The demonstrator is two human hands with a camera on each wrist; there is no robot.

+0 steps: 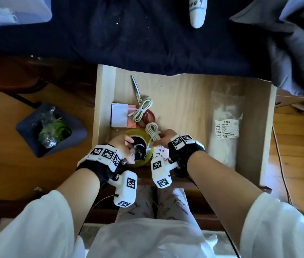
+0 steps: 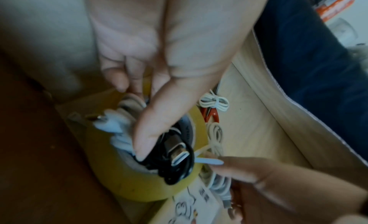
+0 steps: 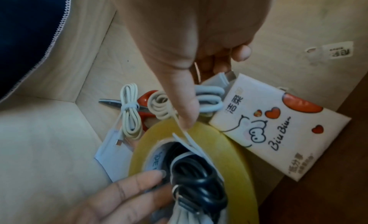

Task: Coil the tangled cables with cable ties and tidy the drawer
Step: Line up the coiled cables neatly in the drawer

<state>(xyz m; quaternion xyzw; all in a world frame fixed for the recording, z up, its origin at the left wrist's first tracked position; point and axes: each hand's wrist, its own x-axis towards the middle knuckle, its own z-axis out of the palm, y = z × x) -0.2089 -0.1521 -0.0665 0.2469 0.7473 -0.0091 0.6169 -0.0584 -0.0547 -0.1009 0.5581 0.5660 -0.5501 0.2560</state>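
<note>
- Keep your left hand (image 1: 124, 146) steady: its fingers (image 2: 147, 133) curl round the black cable bundle (image 2: 175, 161), which sits in the core of the yellow tape roll (image 1: 143, 161) at the drawer's (image 1: 255, 127) near edge.
- Your right hand (image 1: 163, 137) seems to pinch the white cable tie's tail (image 2: 209, 161) with its thumb while its fingers (image 3: 242, 52) curl round a grey cable coil (image 3: 209, 98); that view is blurred.
- Pull the tail straight out so the tie cinches the loops evenly.
- The bundle looks glossy and loosely coiled, with a metal plug (image 2: 179, 155) sticking out.
- Two white coils (image 1: 142, 108) already lie tied beside the scissors (image 1: 138, 94).
</note>
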